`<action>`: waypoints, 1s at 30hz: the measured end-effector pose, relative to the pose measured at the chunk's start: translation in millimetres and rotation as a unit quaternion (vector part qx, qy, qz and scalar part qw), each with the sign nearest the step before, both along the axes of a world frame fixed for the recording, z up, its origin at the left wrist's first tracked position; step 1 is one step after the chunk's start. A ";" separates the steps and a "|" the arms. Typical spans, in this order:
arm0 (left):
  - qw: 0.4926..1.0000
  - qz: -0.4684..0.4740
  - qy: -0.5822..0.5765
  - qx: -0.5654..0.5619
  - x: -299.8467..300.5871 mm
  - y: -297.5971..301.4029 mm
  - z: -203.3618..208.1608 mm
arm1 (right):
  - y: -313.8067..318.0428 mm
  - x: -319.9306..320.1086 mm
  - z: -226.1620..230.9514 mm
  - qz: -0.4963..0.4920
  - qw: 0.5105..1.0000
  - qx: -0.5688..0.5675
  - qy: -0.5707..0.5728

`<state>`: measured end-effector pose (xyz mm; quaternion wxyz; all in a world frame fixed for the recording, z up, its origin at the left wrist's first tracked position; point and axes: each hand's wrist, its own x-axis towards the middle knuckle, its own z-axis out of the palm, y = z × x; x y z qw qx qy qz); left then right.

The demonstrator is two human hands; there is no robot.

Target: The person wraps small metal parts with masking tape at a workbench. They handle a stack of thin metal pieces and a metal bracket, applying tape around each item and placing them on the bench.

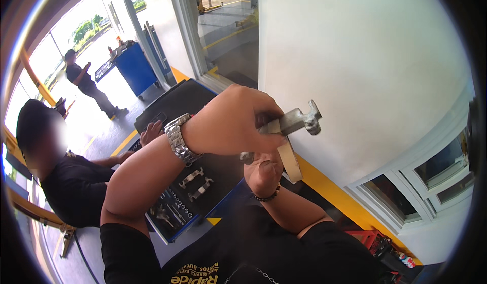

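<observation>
My left hand, with a steel watch at its wrist, is closed around a grey metal part. The part's forked, T-shaped end sticks out to the right, past my fingers. A tan strip hangs below the part, its lower end beside my right hand. That hand, with a beaded bracelet, is closed under the left one; its fingers are mostly hidden, so what it grips is unclear. A small metal end shows between the hands. Two similar metal parts lie on the dark trolley top.
The black-topped trolley stands ahead, with a tray of sockets and tools. A co-worker leans in from the left with hands over it. Another person stands farther back near a blue cabinet. A white wall rises on the right.
</observation>
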<state>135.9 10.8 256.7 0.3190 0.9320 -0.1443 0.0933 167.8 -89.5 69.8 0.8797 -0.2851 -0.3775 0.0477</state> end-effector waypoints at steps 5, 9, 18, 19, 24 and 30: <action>0.916 0.199 0.162 -0.310 -41.7 55.3 -110.0 | -56.0 -8.3 -84.6 0.269 0.890 -0.363 0.060; 0.732 0.225 0.213 -0.606 -97.1 62.7 -186.0 | -65.5 -16.4 -116.8 0.040 0.951 -0.307 0.004; 0.625 0.237 0.087 -0.739 -184.1 11.6 -228.9 | -28.7 -5.0 -54.0 0.260 0.942 -0.147 -0.154; 0.626 0.233 0.075 -0.741 -192.8 8.1 -228.1 | -24.1 -3.9 -45.1 0.266 0.937 -0.147 -0.175; 0.602 0.241 0.024 -0.761 -223.0 -8.9 -227.9 | -15.4 1.6 -17.8 0.235 0.908 -0.176 -0.299; 0.581 0.255 -0.040 -0.772 -249.8 -18.7 -223.4 | -1.6 -4.8 -3.3 0.191 0.870 -0.220 -0.398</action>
